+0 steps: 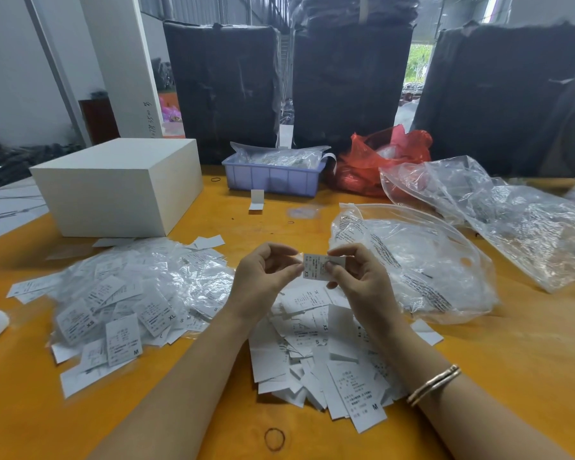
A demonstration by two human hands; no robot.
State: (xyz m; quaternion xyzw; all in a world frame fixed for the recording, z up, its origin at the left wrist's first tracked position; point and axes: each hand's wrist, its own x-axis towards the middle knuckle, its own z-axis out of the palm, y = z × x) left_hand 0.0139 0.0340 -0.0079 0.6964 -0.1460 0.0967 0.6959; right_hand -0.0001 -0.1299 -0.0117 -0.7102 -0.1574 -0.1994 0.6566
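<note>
My right hand (362,283) pinches the label (314,268), held above the pile (312,346); my left hand (263,277) nips its left edge. I should hold it flat and read the size before sorting it.

Bare L hand (259,277), R hand (359,280); gold-tone bangle (434,385) on R wrist (two bands)

This is a garment packing workshop inside a warehouse. Heaps of small white printed size labels (120,310), marked XS, S, M and XL, cover the orange counter (512,360) among crumpled clear plastic bags (429,260). A shallow blue plastic tray (273,180) holds another filled bag. Behind stand tall black wrapped bales (223,88), with corrugated metal walling (196,8) beyond them.
</note>
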